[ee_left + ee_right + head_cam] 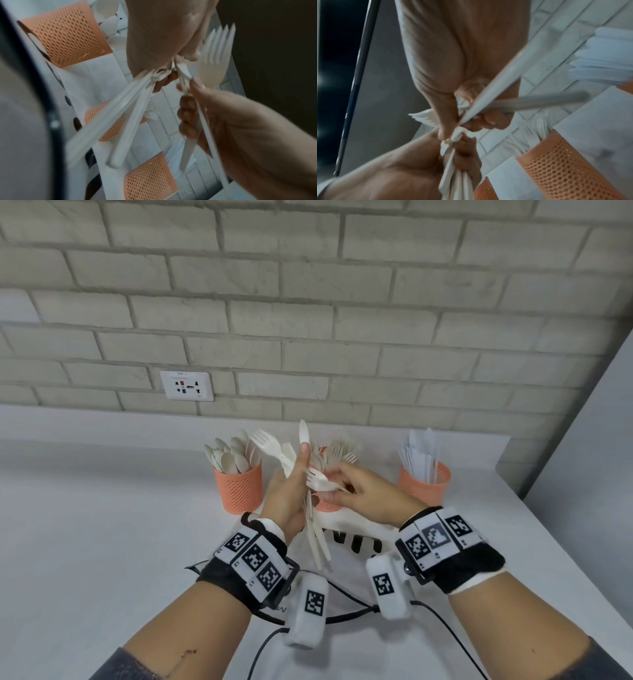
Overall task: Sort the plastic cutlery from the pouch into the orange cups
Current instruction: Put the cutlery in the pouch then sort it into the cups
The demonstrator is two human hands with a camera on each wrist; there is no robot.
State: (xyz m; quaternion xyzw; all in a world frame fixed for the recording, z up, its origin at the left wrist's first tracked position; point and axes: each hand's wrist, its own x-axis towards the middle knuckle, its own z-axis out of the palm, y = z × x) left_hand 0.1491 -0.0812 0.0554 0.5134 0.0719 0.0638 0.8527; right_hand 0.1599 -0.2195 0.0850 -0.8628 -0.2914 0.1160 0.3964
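Note:
My left hand (291, 484) grips a bundle of white plastic cutlery (317, 542), forks and a knife, upright above the pouch (363, 542). My right hand (342, 484) pinches a white fork (317, 480) at the bundle, its tines pointing left. Three orange mesh cups stand behind: the left cup (241, 491) holds spoons, the middle cup (329, 503), mostly hidden by my hands, holds forks, and the right cup (424, 486) holds knives. In the left wrist view the bundle's handles (111, 119) fan towards the camera. In the right wrist view my left hand (412, 169) clasps the bundle (458, 181).
The white table (102, 525) runs to a grey brick wall (308, 302) with a socket plate (186, 385). A white panel (589, 457) bounds the right side. Black cables (342, 616) from the wrist units lie over the pouch near me.

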